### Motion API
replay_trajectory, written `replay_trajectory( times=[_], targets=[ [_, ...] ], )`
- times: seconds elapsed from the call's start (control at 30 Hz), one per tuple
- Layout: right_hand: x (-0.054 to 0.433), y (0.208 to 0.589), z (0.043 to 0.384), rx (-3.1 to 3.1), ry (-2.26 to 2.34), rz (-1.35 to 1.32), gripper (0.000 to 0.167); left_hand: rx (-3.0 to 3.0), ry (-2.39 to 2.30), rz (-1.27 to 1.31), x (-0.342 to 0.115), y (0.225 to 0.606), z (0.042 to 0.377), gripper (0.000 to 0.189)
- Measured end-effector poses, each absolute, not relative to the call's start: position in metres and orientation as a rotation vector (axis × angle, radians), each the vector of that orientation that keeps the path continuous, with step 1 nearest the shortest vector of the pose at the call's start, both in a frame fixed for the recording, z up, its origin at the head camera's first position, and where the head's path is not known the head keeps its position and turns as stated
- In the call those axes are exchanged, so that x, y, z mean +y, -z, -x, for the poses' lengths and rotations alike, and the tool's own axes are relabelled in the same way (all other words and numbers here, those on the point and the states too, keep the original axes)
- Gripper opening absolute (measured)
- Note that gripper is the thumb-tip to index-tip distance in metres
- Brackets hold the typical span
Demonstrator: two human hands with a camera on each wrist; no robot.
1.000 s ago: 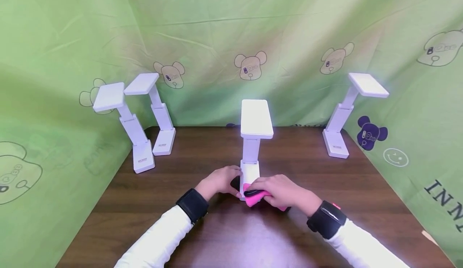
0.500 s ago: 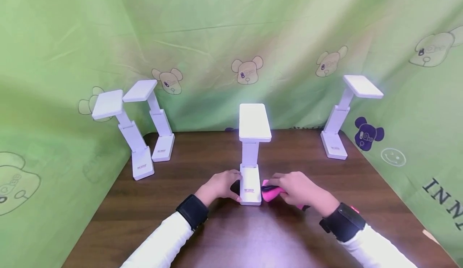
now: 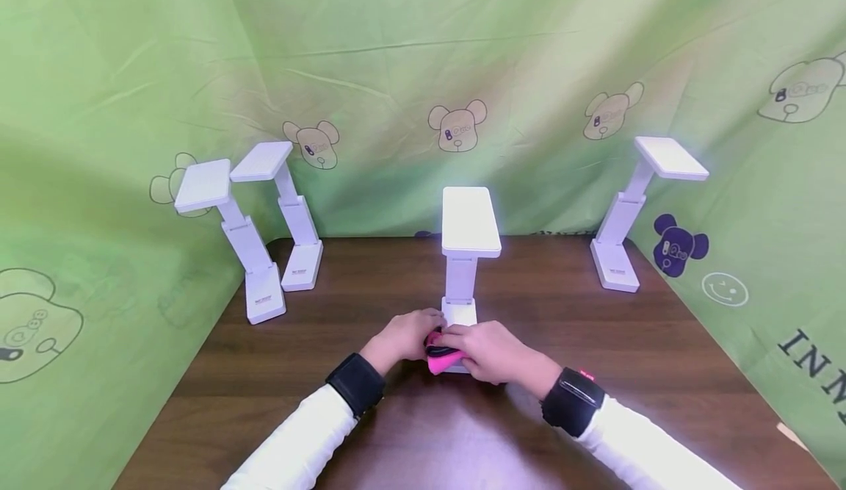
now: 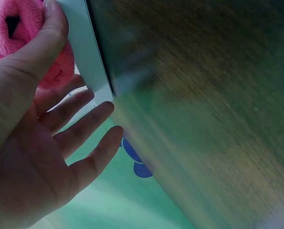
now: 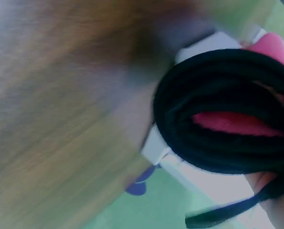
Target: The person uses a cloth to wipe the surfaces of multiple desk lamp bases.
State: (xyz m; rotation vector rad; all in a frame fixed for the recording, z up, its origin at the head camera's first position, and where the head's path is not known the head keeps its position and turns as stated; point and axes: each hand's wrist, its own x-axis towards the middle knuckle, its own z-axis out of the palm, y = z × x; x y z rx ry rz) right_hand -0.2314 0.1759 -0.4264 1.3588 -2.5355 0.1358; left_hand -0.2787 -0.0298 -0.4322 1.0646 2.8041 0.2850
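The middle white desk lamp stands upright with its panel lit. My left hand rests at the left edge of its base. In the left wrist view the fingers of my left hand are spread and fairly straight, with the thumb by a fuzzy pink cloth. My right hand grips that folded pink-and-black cloth and presses it on the front part of the base, hiding the print. A thick black folded layer and a loose strap show in the right wrist view.
Two more white lamps stand at the left of the brown wooden table. Another lit lamp stands at the back right. A green printed curtain closes off the back and sides.
My right hand moved right with the cloth, off the base, then came back left across it to the left edge. My left hand stays at the base, and the lamps keep their places.
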Motion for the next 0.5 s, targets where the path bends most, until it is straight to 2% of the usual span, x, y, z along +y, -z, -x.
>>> replay_trajectory(
  times=[0.37,0.5],
  targets=[
    [0.211,0.427,0.219,-2.741,-0.158,-1.189,0.049,2.782,-0.3,-0.932,-0.03,0.43,0.276,0.077],
    [0.23,0.427,0.214,-2.758,-0.103,-1.105,0.045,2.778,-0.299,-0.904,-0.03,0.431,0.273,0.081]
  ],
)
